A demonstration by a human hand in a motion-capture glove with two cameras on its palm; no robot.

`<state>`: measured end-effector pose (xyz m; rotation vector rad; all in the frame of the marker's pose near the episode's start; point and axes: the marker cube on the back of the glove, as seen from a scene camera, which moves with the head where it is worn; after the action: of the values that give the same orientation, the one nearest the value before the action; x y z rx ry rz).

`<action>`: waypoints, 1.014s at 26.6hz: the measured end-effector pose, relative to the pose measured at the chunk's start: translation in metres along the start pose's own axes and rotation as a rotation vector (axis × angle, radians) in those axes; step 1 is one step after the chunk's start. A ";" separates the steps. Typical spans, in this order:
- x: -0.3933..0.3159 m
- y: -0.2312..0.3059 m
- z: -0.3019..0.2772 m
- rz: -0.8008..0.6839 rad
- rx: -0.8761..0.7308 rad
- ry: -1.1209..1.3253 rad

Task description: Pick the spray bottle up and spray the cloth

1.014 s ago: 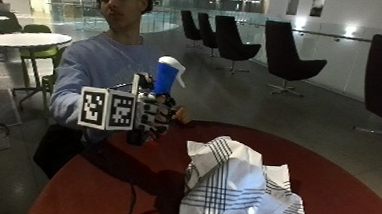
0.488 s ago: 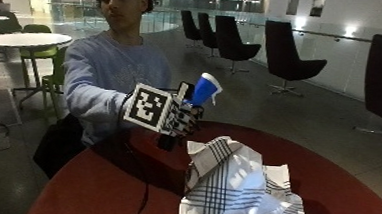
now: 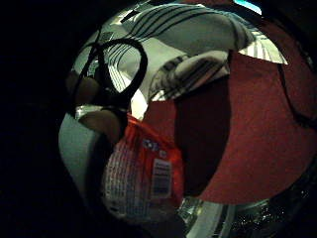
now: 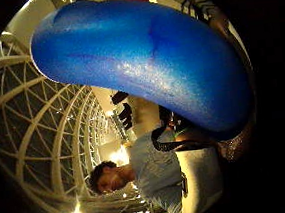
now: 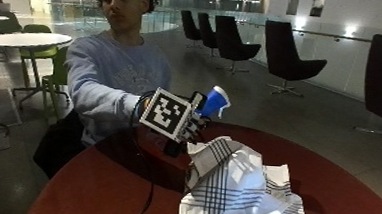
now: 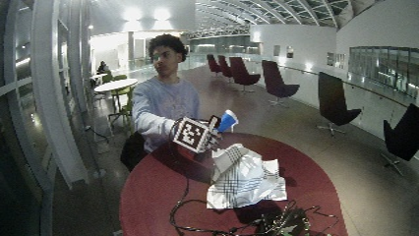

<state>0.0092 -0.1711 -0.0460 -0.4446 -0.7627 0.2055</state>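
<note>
In the outside view my gloved right hand (image 5: 191, 130) grips the spray bottle (image 5: 213, 102) above the near edge of the round red table (image 5: 106, 182). The bottle's blue head leans toward the white cloth with dark stripes (image 5: 239, 190), which lies crumpled on the table just beyond the hand. The wide outside view shows the same: bottle (image 6: 227, 121), cloth (image 6: 245, 177). In the little finger side palm view the bottle's orange label (image 3: 143, 173) sits close to the palm, with the cloth (image 3: 188, 39) and table (image 3: 257, 134) beyond it. The blue head (image 4: 143, 61) fills the thumb side palm view.
A black cable (image 5: 149, 194) runs from the hand across the table, and a tangle of cables (image 6: 262, 223) lies at the table's front edge. Black chairs (image 5: 284, 57) and a white table (image 5: 22, 39) stand well behind the person.
The hand has carried the bottle toward the cloth and tipped it, so the blue head now leans over the cloth's edge. The cloth has not moved.
</note>
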 end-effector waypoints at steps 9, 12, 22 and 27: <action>0.004 -0.009 0.006 0.047 -0.051 0.034; 0.001 -0.005 0.007 0.054 -0.078 0.009; 0.010 -0.006 0.004 0.095 -0.062 0.053; 0.013 -0.004 0.000 0.126 -0.042 0.044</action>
<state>0.0184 -0.1707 -0.0366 -0.5361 -0.6977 0.2965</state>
